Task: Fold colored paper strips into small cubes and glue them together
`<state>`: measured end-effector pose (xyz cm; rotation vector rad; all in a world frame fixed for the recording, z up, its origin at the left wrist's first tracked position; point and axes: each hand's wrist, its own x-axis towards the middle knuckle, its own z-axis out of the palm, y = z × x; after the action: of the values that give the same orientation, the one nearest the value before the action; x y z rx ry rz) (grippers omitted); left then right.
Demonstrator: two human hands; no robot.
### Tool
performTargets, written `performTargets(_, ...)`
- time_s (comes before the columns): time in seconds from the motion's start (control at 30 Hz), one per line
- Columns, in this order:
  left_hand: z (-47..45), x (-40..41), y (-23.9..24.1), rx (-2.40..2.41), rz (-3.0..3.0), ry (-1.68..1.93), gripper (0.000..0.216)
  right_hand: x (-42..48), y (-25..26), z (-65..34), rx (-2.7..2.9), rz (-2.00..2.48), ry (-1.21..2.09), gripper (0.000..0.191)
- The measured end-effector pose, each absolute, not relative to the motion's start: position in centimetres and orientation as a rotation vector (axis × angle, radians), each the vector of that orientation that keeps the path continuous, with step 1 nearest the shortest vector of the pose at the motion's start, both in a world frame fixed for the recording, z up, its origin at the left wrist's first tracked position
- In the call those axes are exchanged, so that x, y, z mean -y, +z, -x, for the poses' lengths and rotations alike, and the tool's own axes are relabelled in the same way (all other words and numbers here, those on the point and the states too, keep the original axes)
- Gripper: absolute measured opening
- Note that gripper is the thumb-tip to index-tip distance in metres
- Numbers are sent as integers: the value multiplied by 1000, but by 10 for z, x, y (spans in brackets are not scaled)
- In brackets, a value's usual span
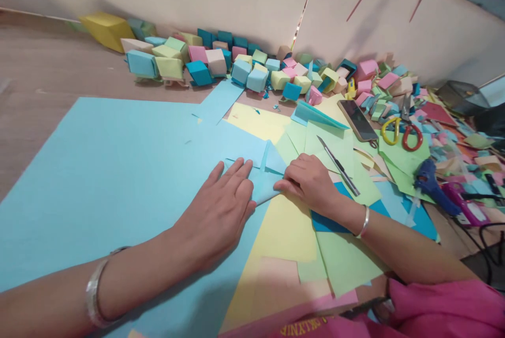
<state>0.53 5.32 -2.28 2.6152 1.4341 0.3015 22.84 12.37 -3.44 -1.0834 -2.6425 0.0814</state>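
Observation:
A light blue folded paper with creased flaps lies between my two hands, on top of a large light blue sheet. My left hand rests flat over its left side, fingers stretched out and pressing down. With thumb and bent fingers, my right hand pinches the right edge of the folded paper. Just beyond the right hand, a craft knife lies on green paper. Part of the folded paper is hidden under the left palm.
Small folded paper boxes in several colours line the wall. On the right lie a phone, scissors with yellow and red handles, a blue glue gun and a magenta device with black cable. Yellow paper lies near me.

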Motion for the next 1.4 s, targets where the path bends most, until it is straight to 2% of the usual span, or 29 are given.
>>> performTargets(0.37, -9, -58, -27, -1478, -2656, 349, 15, -120, -33, -222, 2612, 1034, -187, 52)
performTargets(0.9, -8, -58, -27, -1460, -2676, 306, 19, -129, -48, -220, 2642, 978, -104, 46)
performTargets(1.2, -8, -60, -26, -1449, -2675, 258, 19, -130, -54, -218, 2593, 1042, -272, 59)
performTargets(1.4, -7, -61, -26, -1444, -2686, 266, 19, -131, -52, -217, 2611, 1064, -235, 62)
